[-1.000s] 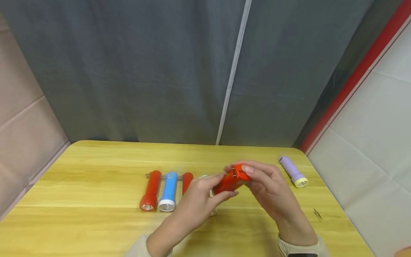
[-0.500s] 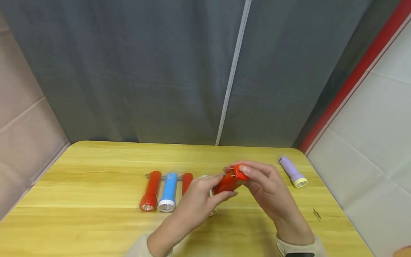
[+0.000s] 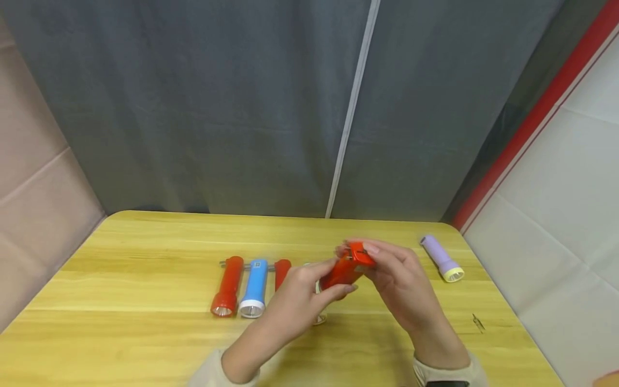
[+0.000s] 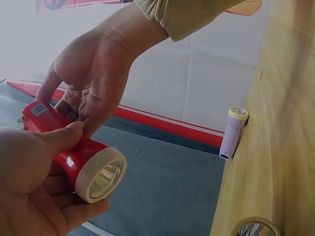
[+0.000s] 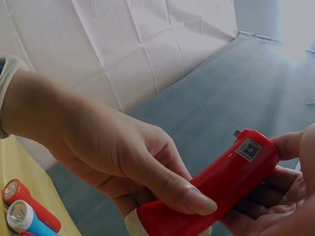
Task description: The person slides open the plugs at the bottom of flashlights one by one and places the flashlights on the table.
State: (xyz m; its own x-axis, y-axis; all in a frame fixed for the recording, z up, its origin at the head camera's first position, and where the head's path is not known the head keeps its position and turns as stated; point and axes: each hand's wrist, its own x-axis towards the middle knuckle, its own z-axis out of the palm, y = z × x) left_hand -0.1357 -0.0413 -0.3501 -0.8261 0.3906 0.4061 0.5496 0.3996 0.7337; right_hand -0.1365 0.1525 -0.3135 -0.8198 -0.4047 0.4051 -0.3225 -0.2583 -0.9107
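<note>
A red flashlight is raised above the table between both hands. My left hand grips its body, thumb on the near side. In the left wrist view its pale rim and clear lens face outward. Metal plug prongs stick out by the tail, next to a small printed label. At the tail end, my right hand pinches the flashlight, its thumb on the edge of the end face and its fingers partly hidden behind.
On the wooden table lie a red flashlight, a blue one and another red one. A pale-rimmed one is mostly hidden behind my left hand. A purple flashlight and a small metal piece lie at right.
The held flashlight's tail has tipped up slightly, and the right thumb has shifted from the end face toward its edge. Both hands keep their hold; the flashlights on the table stay put.
</note>
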